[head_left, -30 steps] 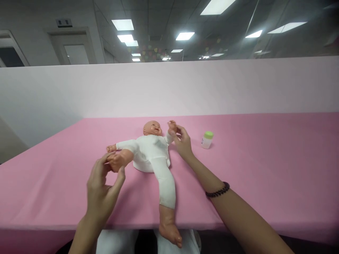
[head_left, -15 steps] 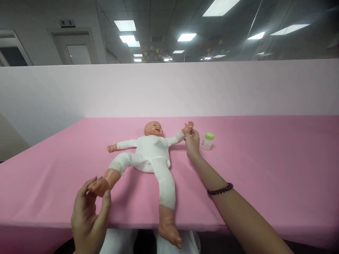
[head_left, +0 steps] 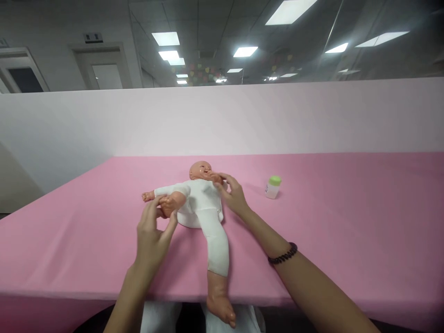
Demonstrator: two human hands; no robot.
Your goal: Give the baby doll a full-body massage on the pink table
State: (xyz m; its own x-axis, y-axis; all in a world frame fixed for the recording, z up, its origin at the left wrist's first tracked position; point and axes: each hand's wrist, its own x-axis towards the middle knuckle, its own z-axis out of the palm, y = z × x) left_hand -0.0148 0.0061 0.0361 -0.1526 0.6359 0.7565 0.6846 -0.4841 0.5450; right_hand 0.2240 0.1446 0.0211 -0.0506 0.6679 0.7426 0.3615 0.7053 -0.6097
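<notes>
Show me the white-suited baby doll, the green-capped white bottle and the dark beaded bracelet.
White-suited baby doll point(head_left: 201, 203), head view, on the suit's chest.
Green-capped white bottle point(head_left: 272, 190), head view, on its white body.
Dark beaded bracelet point(head_left: 282, 254), head view, on the beads.

Indoor office-type room or training space, not a home. A suspended grid ceiling point(head_left: 197, 23) carries at least 6 recessed rectangular light panels point(head_left: 290, 11). A plain door point(head_left: 107, 76), with a small wall sign point(head_left: 93, 38) above it, stands at far left. A tall white partition point(head_left: 222, 120), topped at right by a glass pane point(head_left: 347, 55), runs behind a long table under pink cloth point(head_left: 69, 245). Small coloured paper hearts point(head_left: 203, 74) hang in the distance.
</notes>
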